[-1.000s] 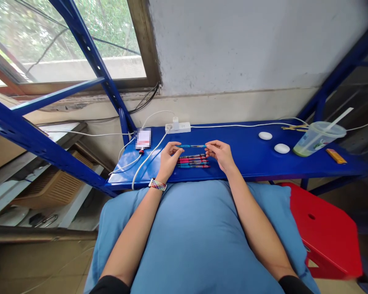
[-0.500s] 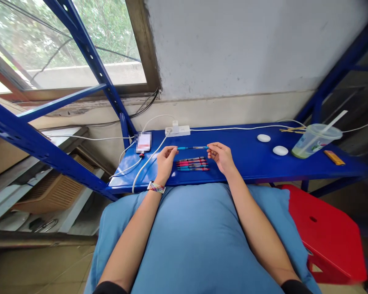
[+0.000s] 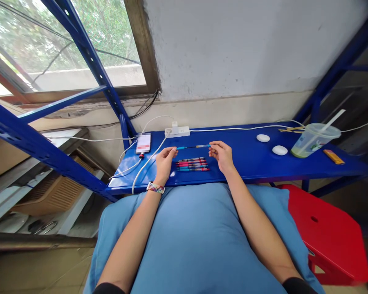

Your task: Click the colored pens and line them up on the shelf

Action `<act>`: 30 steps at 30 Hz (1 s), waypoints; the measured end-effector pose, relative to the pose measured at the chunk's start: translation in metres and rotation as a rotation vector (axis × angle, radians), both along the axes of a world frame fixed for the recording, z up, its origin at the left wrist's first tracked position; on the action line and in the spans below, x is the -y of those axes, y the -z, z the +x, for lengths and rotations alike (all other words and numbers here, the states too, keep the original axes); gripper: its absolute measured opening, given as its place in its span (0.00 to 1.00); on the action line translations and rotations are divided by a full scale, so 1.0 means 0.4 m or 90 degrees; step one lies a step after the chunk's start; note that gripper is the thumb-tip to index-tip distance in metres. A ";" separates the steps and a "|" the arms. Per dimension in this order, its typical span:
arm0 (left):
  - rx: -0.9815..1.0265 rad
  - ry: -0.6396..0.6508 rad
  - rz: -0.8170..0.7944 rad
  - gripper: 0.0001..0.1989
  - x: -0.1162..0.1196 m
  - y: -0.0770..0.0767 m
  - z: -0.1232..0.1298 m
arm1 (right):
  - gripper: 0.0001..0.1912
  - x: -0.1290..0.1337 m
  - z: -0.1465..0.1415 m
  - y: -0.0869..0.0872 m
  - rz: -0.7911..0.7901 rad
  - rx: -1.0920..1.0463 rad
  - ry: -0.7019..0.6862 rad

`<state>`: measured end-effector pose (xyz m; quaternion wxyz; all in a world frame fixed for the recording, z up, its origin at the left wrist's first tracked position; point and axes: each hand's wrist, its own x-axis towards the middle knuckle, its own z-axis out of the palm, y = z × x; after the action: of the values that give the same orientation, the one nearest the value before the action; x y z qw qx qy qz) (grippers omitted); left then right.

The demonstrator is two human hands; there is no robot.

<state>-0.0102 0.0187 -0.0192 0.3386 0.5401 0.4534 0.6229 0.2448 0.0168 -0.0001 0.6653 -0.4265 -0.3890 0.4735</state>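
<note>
Apparently part-separated, a slim blue-and-clear plastic pen (image 3: pixel 200 146) spans mid-frame, pinched between left hand (image 3: pixel 164 162) and right hand (image 3: pixel 222 156); below, slim red, blue and dark plastic pens (image 3: pixel 191 165) look whole.

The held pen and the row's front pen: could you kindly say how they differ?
The held pen runs from left hand to right hand; the front pen lies on the table.
The held pen shows a thin dark middle; the front pen looks thicker there.
The held pen's right end shows blue; the front pen's, reddish.
Both have light-blue left parts.
</note>
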 end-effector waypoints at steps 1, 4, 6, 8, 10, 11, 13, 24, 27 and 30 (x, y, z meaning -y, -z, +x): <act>0.003 -0.007 -0.003 0.19 0.001 -0.001 0.001 | 0.13 0.000 0.000 -0.001 0.000 -0.002 0.003; -0.015 -0.026 -0.006 0.21 0.006 -0.006 0.003 | 0.12 0.000 0.001 -0.004 0.001 0.000 0.008; -0.035 -0.032 -0.004 0.23 0.007 -0.008 0.003 | 0.12 -0.001 0.002 -0.005 0.005 -0.002 0.007; -0.041 -0.038 -0.003 0.23 0.008 -0.010 0.003 | 0.11 -0.001 0.002 -0.005 0.011 -0.012 0.008; -0.039 -0.043 0.003 0.24 0.010 -0.014 0.005 | 0.10 0.000 0.001 -0.006 0.028 -0.023 0.009; -0.044 -0.041 0.008 0.25 0.013 -0.017 0.007 | 0.10 0.002 0.000 -0.007 0.040 -0.019 0.000; -0.076 -0.025 0.018 0.26 0.021 -0.025 0.011 | 0.11 0.006 -0.005 -0.010 0.065 0.011 -0.056; -0.043 0.115 0.055 0.16 0.039 -0.042 0.027 | 0.12 0.005 -0.018 -0.009 0.030 -0.016 -0.156; -0.031 0.113 0.054 0.17 0.034 -0.037 0.026 | 0.12 0.007 -0.020 -0.009 0.037 -0.009 -0.168; -0.035 0.109 0.059 0.21 0.028 -0.033 0.022 | 0.12 0.009 -0.024 -0.008 0.037 -0.004 -0.164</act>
<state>-0.0012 0.0073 -0.0061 0.3530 0.6088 0.3852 0.5970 0.2353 0.0134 0.0031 0.6126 -0.3519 -0.4518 0.5448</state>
